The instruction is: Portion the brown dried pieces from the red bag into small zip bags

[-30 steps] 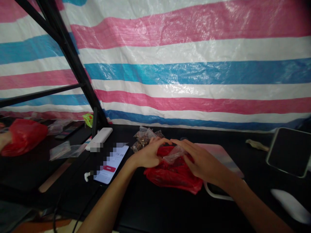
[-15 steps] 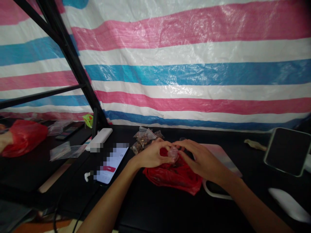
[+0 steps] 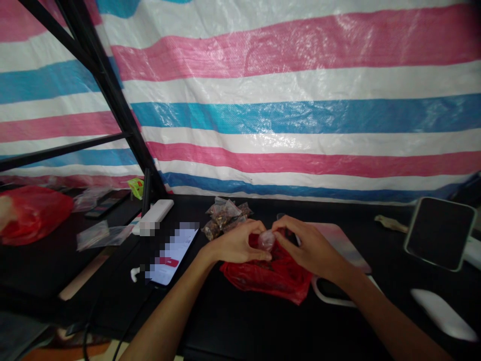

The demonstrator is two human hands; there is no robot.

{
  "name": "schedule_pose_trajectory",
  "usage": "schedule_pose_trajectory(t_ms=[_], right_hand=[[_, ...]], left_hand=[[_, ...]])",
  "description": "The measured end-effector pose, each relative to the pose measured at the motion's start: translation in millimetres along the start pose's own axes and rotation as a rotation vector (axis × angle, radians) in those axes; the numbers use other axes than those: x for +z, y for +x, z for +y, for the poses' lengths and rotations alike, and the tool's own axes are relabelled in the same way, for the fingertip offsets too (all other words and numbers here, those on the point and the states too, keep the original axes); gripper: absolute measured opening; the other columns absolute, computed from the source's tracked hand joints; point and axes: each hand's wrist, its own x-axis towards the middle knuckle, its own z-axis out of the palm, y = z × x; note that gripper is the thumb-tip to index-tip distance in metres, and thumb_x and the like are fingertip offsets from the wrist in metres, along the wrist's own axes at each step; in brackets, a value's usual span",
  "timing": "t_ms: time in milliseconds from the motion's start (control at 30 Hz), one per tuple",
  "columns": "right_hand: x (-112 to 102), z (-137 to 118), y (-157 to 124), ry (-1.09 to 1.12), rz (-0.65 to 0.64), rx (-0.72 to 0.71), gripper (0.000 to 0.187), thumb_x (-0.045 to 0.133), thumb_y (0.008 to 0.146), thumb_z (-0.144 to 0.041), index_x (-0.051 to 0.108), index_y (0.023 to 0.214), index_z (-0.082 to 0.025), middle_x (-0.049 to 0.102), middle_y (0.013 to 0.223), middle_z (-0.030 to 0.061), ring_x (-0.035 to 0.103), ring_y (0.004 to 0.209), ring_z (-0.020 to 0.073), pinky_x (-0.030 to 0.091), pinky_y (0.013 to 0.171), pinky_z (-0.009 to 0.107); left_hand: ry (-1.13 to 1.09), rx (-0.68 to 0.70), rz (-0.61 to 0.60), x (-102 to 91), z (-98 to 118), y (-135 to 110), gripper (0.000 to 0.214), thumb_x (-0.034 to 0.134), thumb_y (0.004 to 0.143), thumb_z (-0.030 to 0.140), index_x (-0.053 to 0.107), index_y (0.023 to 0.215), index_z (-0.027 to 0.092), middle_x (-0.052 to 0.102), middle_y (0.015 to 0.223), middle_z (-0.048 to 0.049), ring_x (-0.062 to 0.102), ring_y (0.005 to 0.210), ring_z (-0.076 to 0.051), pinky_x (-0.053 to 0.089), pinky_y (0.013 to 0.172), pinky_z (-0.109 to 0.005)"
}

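Note:
A small clear plastic bag (image 3: 266, 240) is held between both hands, over an open red plastic bag (image 3: 263, 279) on the black table. My left hand (image 3: 240, 244) curves round its left side, fingers closed on it. From the right, my right hand (image 3: 302, 244) pinches its upper edge between thumb and forefinger. Dark bits show inside the red bag, too blurred to name. Just behind my left hand lies a pile of small clear bags (image 3: 224, 216) filled with brown pieces.
To the left lie a lit phone (image 3: 175, 255), a white power bank (image 3: 156, 214) and a white earbud (image 3: 135, 274). On the right are a white mouse (image 3: 443, 313) and a dark-screened device (image 3: 439, 233). Another person's hand (image 3: 5, 215) is at a second red bag (image 3: 41, 213).
My right fingers have closed in to pinch the clear bag's top edge. My left fingers have shifted slightly around it. At far left, the other person's hand has moved left.

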Motion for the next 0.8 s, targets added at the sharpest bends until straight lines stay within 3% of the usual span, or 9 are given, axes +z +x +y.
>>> schedule_pose_trajectory(t_ms=[133, 233, 300, 467, 567, 700, 800], right_hand=[[0, 2, 1, 0.066, 0.076, 0.100, 0.010, 0.053, 0.098, -0.022, 0.062, 0.099, -0.025, 0.070, 0.090, -0.0004, 0.065, 0.081, 0.0176, 0.051, 0.074, 0.030], [0, 2, 1, 0.160, 0.101, 0.130, 0.009, 0.052, 0.099, -0.025, 0.061, 0.099, -0.025, 0.070, 0.089, -0.0006, 0.066, 0.083, 0.0179, 0.052, 0.076, 0.030], [1, 2, 1, 0.198, 0.117, 0.142, 0.010, 0.052, 0.099, -0.024, 0.061, 0.099, -0.025, 0.069, 0.089, -0.0005, 0.066, 0.084, 0.0181, 0.052, 0.076, 0.030], [2, 3, 1, 0.162, 0.187, 0.146, 0.009, 0.054, 0.098, -0.025, 0.062, 0.096, -0.025, 0.068, 0.086, -0.0006, 0.065, 0.079, 0.0173, 0.051, 0.072, 0.029], [-1, 8, 3, 0.118, 0.333, 0.118, 0.008, 0.055, 0.098, -0.028, 0.062, 0.096, -0.024, 0.068, 0.086, 0.0002, 0.064, 0.076, 0.0171, 0.051, 0.070, 0.029], [-17, 23, 4, -0.190, 0.701, 0.133, 0.012, 0.060, 0.096, -0.032, 0.065, 0.101, -0.023, 0.068, 0.085, 0.0018, 0.063, 0.074, 0.0189, 0.051, 0.073, 0.032], [-31, 42, 3, -0.521, 0.670, 0.164, 0.017, 0.058, 0.098, -0.033, 0.069, 0.103, -0.021, 0.071, 0.093, 0.0065, 0.066, 0.085, 0.0244, 0.051, 0.082, 0.038]], left_hand=[[-0.018, -0.024, -0.004, 2.8, -1, 0, 0.036, 0.085, 0.075, 0.038, 0.063, 0.095, 0.019, 0.066, 0.096, -0.0016, 0.060, 0.090, -0.019, 0.042, 0.080, -0.029], [-0.049, -0.041, 0.003, 1.8, 0, 0, 0.047, 0.086, 0.074, 0.041, 0.062, 0.110, 0.020, 0.066, 0.095, -0.0007, 0.059, 0.091, -0.020, 0.041, 0.081, -0.029], [-0.002, -0.035, -0.005, -0.2, 2, 0, 0.052, 0.086, 0.075, 0.045, 0.064, 0.115, 0.021, 0.066, 0.095, -0.0008, 0.056, 0.095, -0.021, 0.039, 0.085, -0.031], [0.147, 0.018, -0.026, -3.2, 5, 4, 0.036, 0.079, 0.081, 0.054, 0.071, 0.087, 0.019, 0.064, 0.093, -0.0027, 0.052, 0.102, -0.023, 0.035, 0.096, -0.034], [0.137, 0.029, 0.002, -4.0, 4, 2, 0.042, 0.082, 0.077, 0.054, 0.072, 0.102, 0.022, 0.066, 0.110, -0.0046, 0.053, 0.113, -0.025, 0.035, 0.105, -0.037], [0.247, -0.079, 0.043, -10.1, 1, -3, 0.066, 0.086, 0.072, 0.051, 0.064, 0.129, 0.026, 0.059, 0.130, -0.0091, 0.051, 0.125, -0.029, 0.036, 0.112, -0.044], [0.358, -0.137, 0.067, -17.2, 1, -7, 0.048, 0.078, 0.082, 0.043, 0.066, 0.125, 0.025, 0.060, 0.128, -0.0094, 0.053, 0.125, -0.030, 0.040, 0.112, -0.045]])
